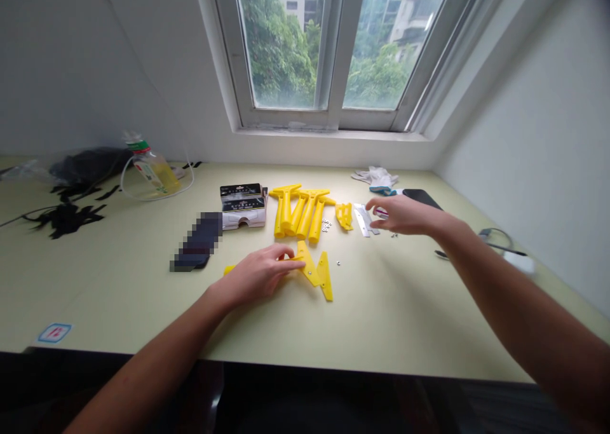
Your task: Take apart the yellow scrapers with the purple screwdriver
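Observation:
My left hand (pixel 262 269) is closed around a yellow plastic scraper (pixel 309 270) lying low over the table; its handle end pokes out left of the fingers. Against the scraper's head rests a loose yellow cover plate (pixel 325 278) with small holes. A single small nut (pixel 338 263) lies just right of them. Farther right, my right hand (pixel 398 215) reaches over flat metal blades (pixel 361 220), thumb and fingers apart in a curve. The fingertips are beside the blades; whether they touch is unclear. Part of a small reddish item shows behind those fingers.
Several yellow scraper handles (pixel 299 215) lie in a row, with small nuts (pixel 326 224) and yellow plates (pixel 344 217) beside them. Black-and-white boxes (pixel 243 206) and a dark phone (pixel 197 240) are at left. Behind are a bottle (pixel 156 172), gloves (pixel 379 178) and a window.

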### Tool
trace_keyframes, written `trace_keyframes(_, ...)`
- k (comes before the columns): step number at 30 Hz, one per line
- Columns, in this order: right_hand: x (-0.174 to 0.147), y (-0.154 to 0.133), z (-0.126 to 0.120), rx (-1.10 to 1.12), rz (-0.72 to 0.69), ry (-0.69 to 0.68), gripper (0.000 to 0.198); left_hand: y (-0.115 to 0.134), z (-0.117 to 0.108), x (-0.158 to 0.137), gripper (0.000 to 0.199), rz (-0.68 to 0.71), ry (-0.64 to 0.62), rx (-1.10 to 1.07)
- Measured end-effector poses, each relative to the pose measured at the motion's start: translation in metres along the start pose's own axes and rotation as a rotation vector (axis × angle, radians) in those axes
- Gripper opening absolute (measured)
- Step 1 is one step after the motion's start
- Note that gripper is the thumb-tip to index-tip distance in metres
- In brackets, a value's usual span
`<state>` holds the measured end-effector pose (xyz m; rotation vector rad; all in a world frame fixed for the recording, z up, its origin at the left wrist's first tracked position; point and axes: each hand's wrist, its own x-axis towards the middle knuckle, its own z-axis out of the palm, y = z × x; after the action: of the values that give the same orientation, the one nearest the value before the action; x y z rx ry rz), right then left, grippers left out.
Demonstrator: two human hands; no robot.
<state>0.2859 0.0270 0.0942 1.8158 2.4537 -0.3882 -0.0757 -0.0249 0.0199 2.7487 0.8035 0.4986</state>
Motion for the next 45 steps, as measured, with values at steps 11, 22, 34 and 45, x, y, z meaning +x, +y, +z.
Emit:
trace_keyframes(11, -0.036, -0.119, 0.032, 0.113, -0.333, -0.076, 0.022, 0.004, 0.000, 0.001, 0.040, 0.046, 0.099, 0.010)
trace_keyframes(22, -0.017, -0.121, 0.032, 0.415, -0.221, -0.128, 0.018, 0.008, 0.006, 0.005, 0.037, 0.019, 0.171, 0.014)
trace_keyframes(34, -0.003, -0.120, 0.034, 0.631, -0.136, -0.251, 0.029, 0.008, 0.006, 0.005, 0.046, -0.056, 0.146, -0.031)
trace_keyframes(45, -0.012, -0.128, 0.037, 0.416, -0.200, -0.075, 0.018, 0.008, 0.008, 0.005, 0.039, -0.061, 0.113, -0.104)
